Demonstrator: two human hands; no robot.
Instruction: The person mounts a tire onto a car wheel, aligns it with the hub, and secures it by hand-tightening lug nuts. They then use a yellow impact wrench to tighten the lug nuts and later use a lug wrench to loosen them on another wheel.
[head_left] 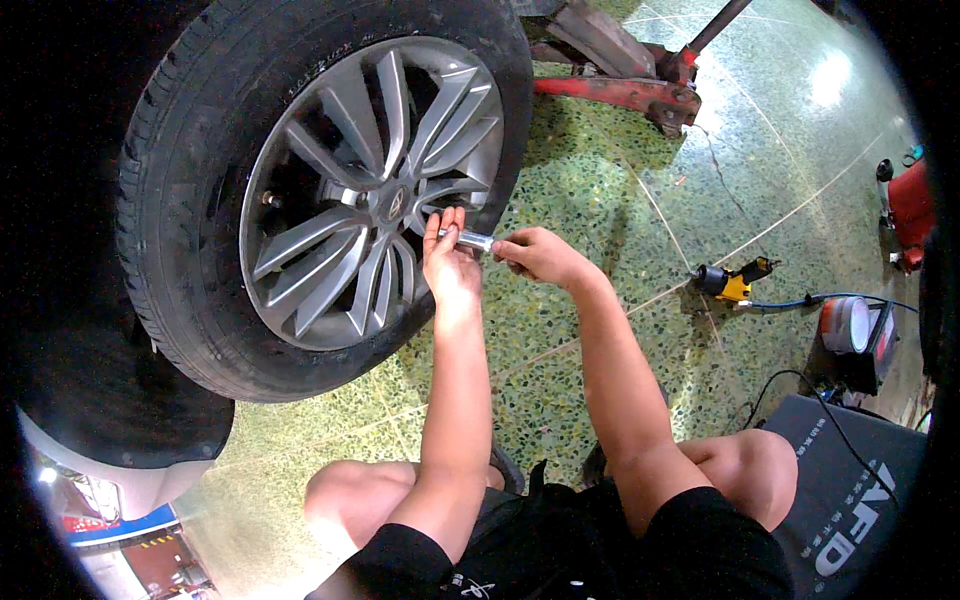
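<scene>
In front of me a black tyre on a silver-grey multi-spoke alloy wheel (398, 205) is mounted on a vehicle. My left hand (452, 265) is close to the hub, with its fingers curled around a shiny silver socket (474, 240). The socket lies almost level and its left end points at the wheel's centre. Whether that end touches a lug nut is hidden by my left fingers. My right hand (543, 256) is closed, pinching the socket's outer end between thumb and fingers.
A red floor jack (625, 92) stands by the wheel at the top. On the speckled green floor to the right lies a black-and-yellow air impact wrench (733, 281) with a blue hose (790, 304). Nearby are a round tub (846, 324) and a dark grey box (850, 470).
</scene>
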